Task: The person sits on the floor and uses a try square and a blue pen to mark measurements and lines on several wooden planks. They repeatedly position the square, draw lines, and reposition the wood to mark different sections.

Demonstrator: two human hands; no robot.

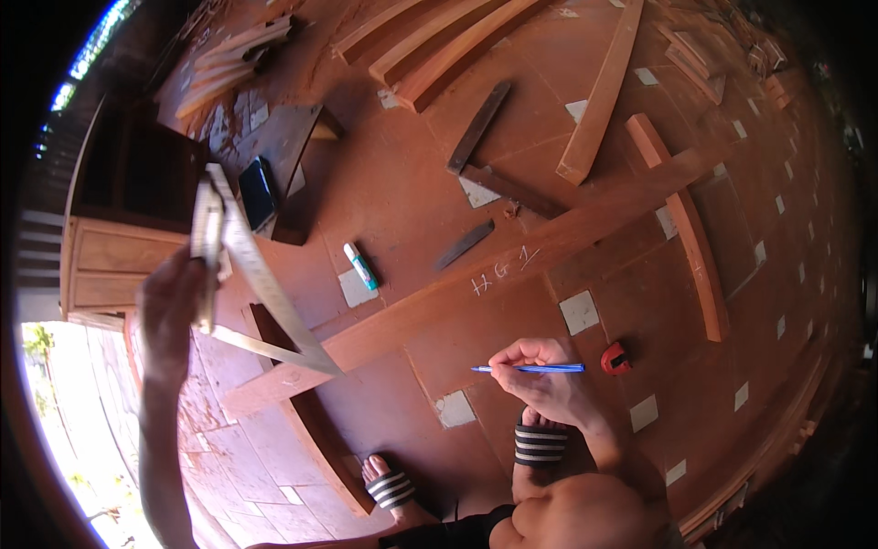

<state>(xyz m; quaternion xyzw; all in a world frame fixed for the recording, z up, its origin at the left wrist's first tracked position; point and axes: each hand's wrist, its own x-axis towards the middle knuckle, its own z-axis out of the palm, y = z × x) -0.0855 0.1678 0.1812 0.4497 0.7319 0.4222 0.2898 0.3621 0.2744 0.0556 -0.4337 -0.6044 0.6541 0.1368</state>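
My left hand [167, 306], blurred by motion, is closed on a partly unfolded folding ruler [259, 267]. Its pale segments make a narrow triangle, with one corner over the near left end of a long reddish board [604, 218]. In my right hand [553, 392] a blue pen [560, 368] is pinched between thumb and fingers, tip pointing left. That hand hovers on the near side of the board, apart from it. White handwritten marks show near the board's middle. A red tape measure [616, 358] lies on the floor right of my right hand.
Crosswise timbers [695, 252] [325, 457] meet the board at both ends. Beyond it lie a dark L-shaped wooden piece [480, 126], a dark flat strip [465, 244] and a white-and-teal tube [360, 266]. A phone [258, 190] rests on a low bench; beams [439, 41] lie behind.
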